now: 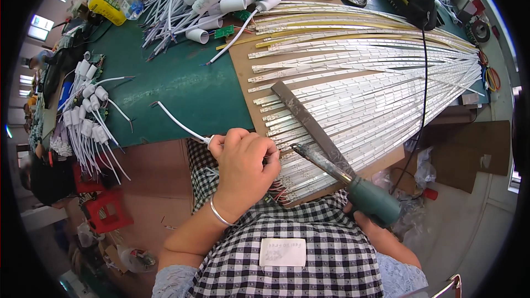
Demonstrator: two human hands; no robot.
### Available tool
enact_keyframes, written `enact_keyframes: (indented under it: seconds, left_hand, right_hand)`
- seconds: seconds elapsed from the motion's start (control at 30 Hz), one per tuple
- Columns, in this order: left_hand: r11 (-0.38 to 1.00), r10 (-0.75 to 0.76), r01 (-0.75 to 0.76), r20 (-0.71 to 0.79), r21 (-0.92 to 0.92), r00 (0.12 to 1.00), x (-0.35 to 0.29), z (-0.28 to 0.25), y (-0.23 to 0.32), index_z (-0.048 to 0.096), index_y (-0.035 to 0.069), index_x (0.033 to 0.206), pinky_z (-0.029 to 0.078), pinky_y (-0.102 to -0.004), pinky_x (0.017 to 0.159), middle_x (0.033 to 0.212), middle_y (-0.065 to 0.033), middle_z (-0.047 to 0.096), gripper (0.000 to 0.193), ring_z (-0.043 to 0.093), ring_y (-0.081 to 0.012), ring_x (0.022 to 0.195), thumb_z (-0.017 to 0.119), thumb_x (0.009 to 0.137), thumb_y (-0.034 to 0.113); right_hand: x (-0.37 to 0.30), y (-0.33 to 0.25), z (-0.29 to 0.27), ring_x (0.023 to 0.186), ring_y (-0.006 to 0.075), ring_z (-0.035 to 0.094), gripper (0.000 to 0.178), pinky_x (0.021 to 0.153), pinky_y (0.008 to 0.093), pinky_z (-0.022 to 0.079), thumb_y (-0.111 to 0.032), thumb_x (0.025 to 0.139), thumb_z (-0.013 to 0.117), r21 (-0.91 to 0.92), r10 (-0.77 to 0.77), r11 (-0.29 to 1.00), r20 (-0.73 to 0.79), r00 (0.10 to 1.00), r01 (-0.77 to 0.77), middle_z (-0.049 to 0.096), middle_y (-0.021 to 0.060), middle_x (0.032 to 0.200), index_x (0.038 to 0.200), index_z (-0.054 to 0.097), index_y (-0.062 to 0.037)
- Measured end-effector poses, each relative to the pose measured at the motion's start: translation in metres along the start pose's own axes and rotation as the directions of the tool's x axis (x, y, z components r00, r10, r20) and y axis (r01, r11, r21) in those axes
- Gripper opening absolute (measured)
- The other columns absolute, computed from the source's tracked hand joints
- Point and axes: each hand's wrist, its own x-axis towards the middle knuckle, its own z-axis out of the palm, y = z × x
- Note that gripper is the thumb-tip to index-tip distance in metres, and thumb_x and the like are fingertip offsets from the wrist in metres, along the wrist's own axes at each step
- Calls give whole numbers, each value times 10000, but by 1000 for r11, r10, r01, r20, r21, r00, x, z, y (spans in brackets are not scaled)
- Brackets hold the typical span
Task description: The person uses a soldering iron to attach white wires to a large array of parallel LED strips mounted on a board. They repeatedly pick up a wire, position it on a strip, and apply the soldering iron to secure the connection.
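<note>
My left hand (245, 160), a metal bangle at its wrist, is closed round a piece with a white cable (179, 120). The cable sticks out to the left; whatever sits inside the fingers is hidden. My right hand (360, 218) grips the green handle of a soldering iron (375, 201), which mostly covers it. The iron's dark tip points at the left fingertips, just above the ends of several LED strips (331, 96). Those strips fan out in rows on a brown board (243, 66). Across them, beside the iron, lies a dark flat bar (309, 121).
White lamp caps (232, 4) with cables and green circuit boards are heaped at the far side of the green table (182, 96). Another bundle of caps (88, 105) lies at the left edge. A black cord (425, 77) crosses the strips. Below left stands a red stool (107, 212).
</note>
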Motion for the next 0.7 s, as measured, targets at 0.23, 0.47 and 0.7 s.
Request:
enact_keyframes:
  seconds: [0.23, 0.47, 0.7]
  left_hand:
    - [982, 148, -131, -125, 134, 981, -5, 7, -3, 591, 161, 752, 263, -424, 844, 759, 51, 568, 127, 524, -176, 866, 695, 681, 143]
    - [935, 340, -319, -132, 156, 931, -15, -1, -10, 651, 184, 857, 250, -413, 849, 809, 67, 568, 165, 558, -136, 843, 665, 697, 148]
    - [917, 383, -362, -116, 170, 916, -18, 1, -12, 689, 159, 852, 245, -388, 819, 774, 69, 573, 220, 551, -137, 816, 723, 636, 134]
  right_hand:
    - [5, 7, -3, 961, 230, 611, 313, 851, 328, 478, -33, 831, 629, -87, -142, 986, 21, 990, 144, 602, 114, 1113, 1139, 586, 3]
    - [7, 3, -7, 1004, 166, 602, 397, 866, 266, 475, -29, 846, 645, -8, -210, 977, 111, 971, 213, 600, 98, 1142, 1216, 515, 25]
    - [2, 16, -10, 1036, 162, 601, 453, 898, 250, 484, 4, 858, 638, 169, -177, 974, 143, 974, 152, 596, 121, 1168, 1273, 460, 45]
